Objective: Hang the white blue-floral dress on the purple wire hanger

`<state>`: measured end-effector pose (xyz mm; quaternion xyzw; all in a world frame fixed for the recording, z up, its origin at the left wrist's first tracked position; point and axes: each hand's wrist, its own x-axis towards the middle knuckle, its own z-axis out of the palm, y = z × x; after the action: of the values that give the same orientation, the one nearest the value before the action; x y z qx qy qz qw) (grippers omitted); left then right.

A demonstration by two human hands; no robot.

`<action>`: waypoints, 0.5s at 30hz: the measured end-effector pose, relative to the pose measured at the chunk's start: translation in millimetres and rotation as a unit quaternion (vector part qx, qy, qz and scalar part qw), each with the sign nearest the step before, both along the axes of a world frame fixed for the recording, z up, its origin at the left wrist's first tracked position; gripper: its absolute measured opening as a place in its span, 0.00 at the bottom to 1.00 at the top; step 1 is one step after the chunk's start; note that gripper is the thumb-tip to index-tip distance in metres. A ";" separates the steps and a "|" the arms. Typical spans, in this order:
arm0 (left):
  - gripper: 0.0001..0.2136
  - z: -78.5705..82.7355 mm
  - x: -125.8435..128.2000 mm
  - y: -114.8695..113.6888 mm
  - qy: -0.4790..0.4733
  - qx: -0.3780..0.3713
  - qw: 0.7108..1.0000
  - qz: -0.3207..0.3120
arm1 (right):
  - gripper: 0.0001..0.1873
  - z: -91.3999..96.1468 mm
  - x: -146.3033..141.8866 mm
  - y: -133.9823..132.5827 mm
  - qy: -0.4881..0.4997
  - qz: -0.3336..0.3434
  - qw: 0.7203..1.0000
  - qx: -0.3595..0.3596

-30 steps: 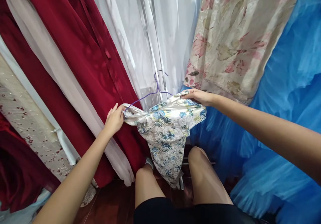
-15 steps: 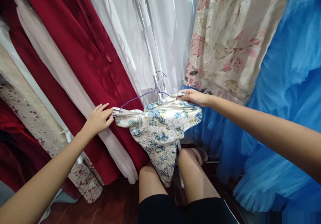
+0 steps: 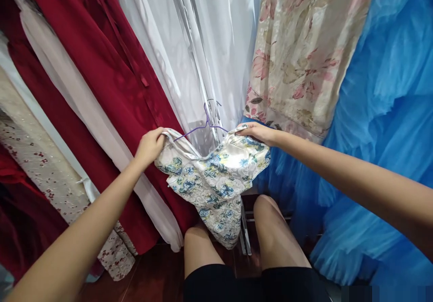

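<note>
A small white garment with blue and yellow flowers [image 3: 213,180] hangs on a purple wire hanger [image 3: 203,126] in front of me. My left hand [image 3: 150,146] is closed on the garment's left shoulder at the hanger's end. My right hand [image 3: 257,132] pinches the right shoulder of the same garment. The cloth droops between the hands and down over my knees. The hanger's hook sits against white sheer fabric behind it.
Hanging gowns surround me: dark red [image 3: 111,81] and pale pink [image 3: 84,108] on the left, white sheer [image 3: 209,44] in the middle, a rose-patterned cream one [image 3: 304,53] and blue tulle [image 3: 382,126] on the right. A dark wooden floor [image 3: 152,275] lies below, and my bare knees [image 3: 267,229] show.
My left hand has closed on the garment's left shoulder and lifted it up and to the right. The right hand has kept its pinch and barely moved.
</note>
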<state>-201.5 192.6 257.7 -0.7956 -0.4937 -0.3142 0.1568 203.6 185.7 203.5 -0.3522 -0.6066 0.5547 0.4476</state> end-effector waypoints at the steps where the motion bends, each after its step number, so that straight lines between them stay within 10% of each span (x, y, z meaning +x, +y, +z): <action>1: 0.15 -4.1 11.7 8.1 -0.045 -0.032 0.998 -0.015 | 0.10 -0.5 -1.4 -3.0 0.003 0.002 1.000 -0.014; 8: 0.16 -34.2 28.2 40.0 -0.278 -0.122 0.953 -0.022 | 0.12 -12.1 28.1 -13.9 -0.090 -0.069 0.987 -0.110; 15: 0.19 -27.0 40.0 9.1 -0.288 -0.101 0.950 -0.061 | 0.11 18.8 49.3 -3.2 -0.062 -0.186 0.977 -0.087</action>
<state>-161.5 201.7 230.7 -0.7115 -0.4972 -0.4877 -0.0932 252.9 182.5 222.3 -0.5301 -0.5068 0.4895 0.4717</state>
